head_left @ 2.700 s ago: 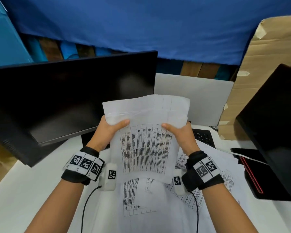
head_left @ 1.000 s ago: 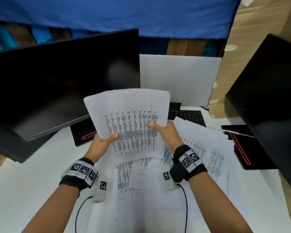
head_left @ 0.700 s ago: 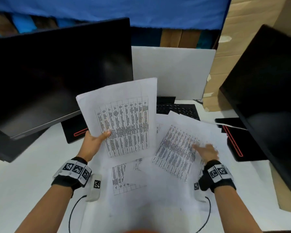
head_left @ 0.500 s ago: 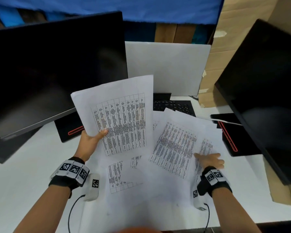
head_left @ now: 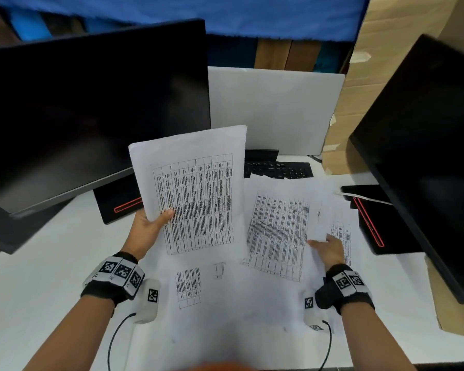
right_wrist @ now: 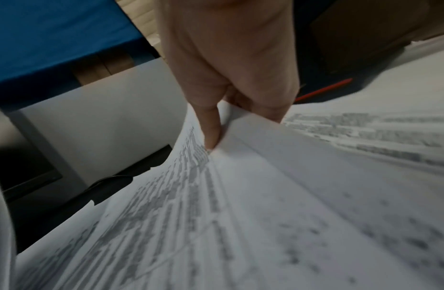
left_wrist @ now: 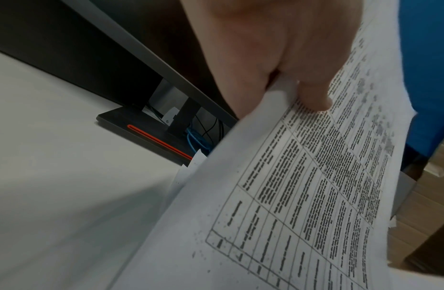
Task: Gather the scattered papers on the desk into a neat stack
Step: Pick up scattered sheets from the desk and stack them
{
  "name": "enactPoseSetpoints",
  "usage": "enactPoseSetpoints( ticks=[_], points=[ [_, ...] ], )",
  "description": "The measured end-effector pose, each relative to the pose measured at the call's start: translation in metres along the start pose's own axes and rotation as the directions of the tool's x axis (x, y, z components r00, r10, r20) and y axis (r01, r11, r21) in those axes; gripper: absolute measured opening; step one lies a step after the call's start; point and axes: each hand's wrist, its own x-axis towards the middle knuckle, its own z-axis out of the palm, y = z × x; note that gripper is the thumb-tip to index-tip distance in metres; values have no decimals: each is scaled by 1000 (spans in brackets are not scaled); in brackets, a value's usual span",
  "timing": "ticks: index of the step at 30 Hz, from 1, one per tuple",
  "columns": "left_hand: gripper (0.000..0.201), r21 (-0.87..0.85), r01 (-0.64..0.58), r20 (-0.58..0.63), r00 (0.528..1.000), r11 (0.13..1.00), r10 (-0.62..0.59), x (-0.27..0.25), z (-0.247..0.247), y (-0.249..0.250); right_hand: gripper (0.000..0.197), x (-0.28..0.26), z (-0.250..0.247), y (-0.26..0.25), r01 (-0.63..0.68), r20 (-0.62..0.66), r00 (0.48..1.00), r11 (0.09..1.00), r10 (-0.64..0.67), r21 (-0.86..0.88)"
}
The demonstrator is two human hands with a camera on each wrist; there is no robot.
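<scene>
Where the head view reaches its edges, the two black monitors, left monitor (head_left: 91, 113) and right monitor (head_left: 426, 156), are cut off, and so is the cardboard (head_left: 402, 49) behind the right one. Much of the white desk (head_left: 38, 290) is covered by loose papers (head_left: 225, 311), overlapping so that their number cannot be made out; the print on them is too small to read. A grey board (head_left: 273, 108) stands at the back, and the keyboard (head_left: 277, 170) before it is partly hidden under the sheets.

Lifted off the desk and tilted up toward the camera is the held stack (head_left: 193, 194) of printed tables, gripped at its lower left edge by the left hand (head_left: 145, 231). Only the thumb shows on the front in the head view; the left wrist view confirms the thumb pressed on the printed face with the other fingers behind the paper, out of sight, and also shows the left monitor's stand base (left_wrist: 146, 135) with blue cables behind it, which the head view hides.

Lying on the pile to the right is a printed sheet (head_left: 279, 231), whose right edge the right hand (head_left: 330, 250) touches. From the head view the grip is unclear; the blurred right wrist view shows the thumb on top and fingers (right_wrist: 270, 106) curled beneath a raised paper edge, pinching it.
</scene>
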Motion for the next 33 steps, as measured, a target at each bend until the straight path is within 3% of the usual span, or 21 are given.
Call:
enactPoseSetpoints(
  ticks=[4, 8, 17, 21, 25, 27, 31, 33],
  points=[
    [35, 5, -38, -15, 999, 999, 38, 1, -5, 4, 58, -11, -11, -18, 181, -43, 981, 976, -188, -119],
    [38, 28, -50, -77, 996, 998, 52, 0, -7, 11, 39, -24, -31, -37, 375, -124, 912, 917, -391, -134],
    [37, 22, -59, -92, 994, 998, 61, 7, -15, 14, 39, -73, -78, -108, 658, -416, 720, 737, -556, 154],
    [39, 25, -65, -75, 995, 998, 67, 7, -14, 22, 36, -103, -92, -131, 748, -448, 653, 611, -610, 258],
    [42, 9, -88, -44, 995, 996, 88, 9, -9, 30, 26, -128, -92, -148, 775, -377, 630, 525, -679, 352],
    [41, 5, -97, -6, 995, 995, 97, 10, -6, 33, 27, -123, -78, -147, 750, -297, 659, 576, -691, 325],
    [30, -57, -93, 98, 990, 994, 99, 13, 9, 42, 35, -114, -27, -132, 651, 22, 739, 722, -673, 236],
    [36, -70, -93, 150, 983, 993, 102, 11, 15, 47, 37, -114, -3, -123, 579, 130, 775, 777, -618, 248]
  ],
)
